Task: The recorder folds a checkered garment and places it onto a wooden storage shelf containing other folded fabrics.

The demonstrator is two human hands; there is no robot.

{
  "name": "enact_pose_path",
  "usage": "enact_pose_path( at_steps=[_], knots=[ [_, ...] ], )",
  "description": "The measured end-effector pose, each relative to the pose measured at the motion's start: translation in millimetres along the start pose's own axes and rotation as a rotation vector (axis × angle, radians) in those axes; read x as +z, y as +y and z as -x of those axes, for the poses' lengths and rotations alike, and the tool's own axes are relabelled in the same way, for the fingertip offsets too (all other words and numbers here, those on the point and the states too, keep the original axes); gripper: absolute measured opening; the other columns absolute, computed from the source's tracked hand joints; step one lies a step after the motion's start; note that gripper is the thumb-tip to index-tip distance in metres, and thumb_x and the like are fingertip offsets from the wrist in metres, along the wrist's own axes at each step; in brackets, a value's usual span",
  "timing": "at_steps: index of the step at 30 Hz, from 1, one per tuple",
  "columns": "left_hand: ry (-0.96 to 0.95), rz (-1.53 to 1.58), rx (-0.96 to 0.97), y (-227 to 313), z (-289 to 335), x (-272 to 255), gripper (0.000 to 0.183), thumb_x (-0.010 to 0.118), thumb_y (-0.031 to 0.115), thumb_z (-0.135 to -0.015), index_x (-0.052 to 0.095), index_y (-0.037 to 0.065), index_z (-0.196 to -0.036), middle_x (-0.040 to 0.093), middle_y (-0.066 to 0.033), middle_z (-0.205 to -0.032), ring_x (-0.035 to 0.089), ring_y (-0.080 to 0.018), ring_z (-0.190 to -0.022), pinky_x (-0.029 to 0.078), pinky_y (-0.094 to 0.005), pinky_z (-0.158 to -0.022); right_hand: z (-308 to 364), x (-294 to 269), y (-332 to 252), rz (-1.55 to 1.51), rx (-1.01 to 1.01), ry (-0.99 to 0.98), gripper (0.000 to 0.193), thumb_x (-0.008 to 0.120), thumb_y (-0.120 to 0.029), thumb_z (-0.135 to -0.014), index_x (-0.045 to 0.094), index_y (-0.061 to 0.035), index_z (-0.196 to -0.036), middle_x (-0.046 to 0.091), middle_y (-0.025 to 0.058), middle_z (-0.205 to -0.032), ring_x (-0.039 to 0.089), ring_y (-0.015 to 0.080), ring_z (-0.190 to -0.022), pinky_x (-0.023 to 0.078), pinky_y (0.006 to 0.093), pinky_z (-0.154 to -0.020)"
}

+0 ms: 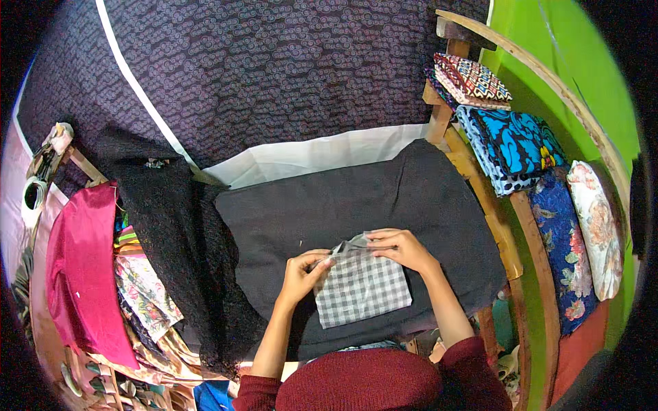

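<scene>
A piece of grey and white checked cloth (363,291) lies on a black cloth (322,205) that covers the work surface. Along its far edge the fabric is bunched up, showing a greyer side. At the upper left corner my left hand (303,274) pinches this edge between thumb and fingers. My right hand (403,248) grips the same edge a little farther right, fingers bent over the fabric. The near part of the checked cloth rests flat between my forearms.
Black lace (199,267) drapes over the left side, beside a magenta satin cloth (86,274). Folded patterned fabrics, among them a blue and black one (510,144), sit on a wooden rack at right. A dark patterned curtain (295,75) with a white border hangs behind.
</scene>
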State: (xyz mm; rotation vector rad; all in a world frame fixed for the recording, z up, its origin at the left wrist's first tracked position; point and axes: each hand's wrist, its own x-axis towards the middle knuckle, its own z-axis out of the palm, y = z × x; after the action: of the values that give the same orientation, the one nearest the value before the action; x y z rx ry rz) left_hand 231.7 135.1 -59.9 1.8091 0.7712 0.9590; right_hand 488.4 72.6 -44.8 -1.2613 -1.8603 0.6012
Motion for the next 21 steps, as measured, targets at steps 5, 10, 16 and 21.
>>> enact_pose_path(
  at_steps=[5,10,16,21],
  knots=[
    [-0.048,0.125,-0.3,-1.0,2.1,-2.0,0.02,0.065,0.017,-0.082,0.068,-0.002,-0.09,0.067,-0.0061,-0.078,0.057,-0.0082,-0.071,0.045,-0.0229,-0.064,9.1,-0.9,-2.6,-0.217,0.161,0.035,0.025,0.069,-0.003,-0.07,0.068,-0.0033,-0.094,0.064,0.0133,-0.102,0.062,0.0212,-0.092,0.05,0.0302,-0.075],
    [0.036,0.027,-0.293,-17.1,-3.9,2.1,0.022,0.067,0.02,-0.08,0.067,-0.001,-0.087,0.065,-0.0027,-0.071,0.055,-0.005,-0.061,0.043,-0.0218,-0.054,1.3,10.7,10.2,-0.182,0.284,0.116,0.019,0.07,-0.009,-0.073,0.069,-0.0045,-0.092,0.066,0.0081,-0.082,0.061,0.0158,-0.069,0.047,0.0267,-0.063],
    [0.076,-0.41,-0.21,-4.2,-10.1,3.3,0.024,0.065,0.025,-0.079,0.067,0.001,-0.082,0.063,-0.0095,-0.065,0.057,-0.0173,-0.061,0.043,-0.031,-0.057,-3.5,15.1,17.5,-0.12,0.443,0.128,0.02,0.067,-0.019,-0.078,0.067,-0.002,-0.088,0.068,0.0081,-0.077,0.059,0.0117,-0.064,0.045,0.0268,-0.059],
    [-0.003,-0.713,-0.08,-11.9,-10.4,5.3,0.029,0.056,0.027,-0.083,0.064,0.003,-0.071,0.059,-0.011,-0.071,0.052,-0.03,-0.074,0.038,-0.0397,-0.068,-6.1,19.8,21.3,0.028,0.421,0.191,0.019,0.065,-0.019,-0.079,0.065,0.0004,-0.081,0.065,0.0131,-0.073,0.062,0.0218,-0.063,0.045,0.0313,-0.058]
  ],
)
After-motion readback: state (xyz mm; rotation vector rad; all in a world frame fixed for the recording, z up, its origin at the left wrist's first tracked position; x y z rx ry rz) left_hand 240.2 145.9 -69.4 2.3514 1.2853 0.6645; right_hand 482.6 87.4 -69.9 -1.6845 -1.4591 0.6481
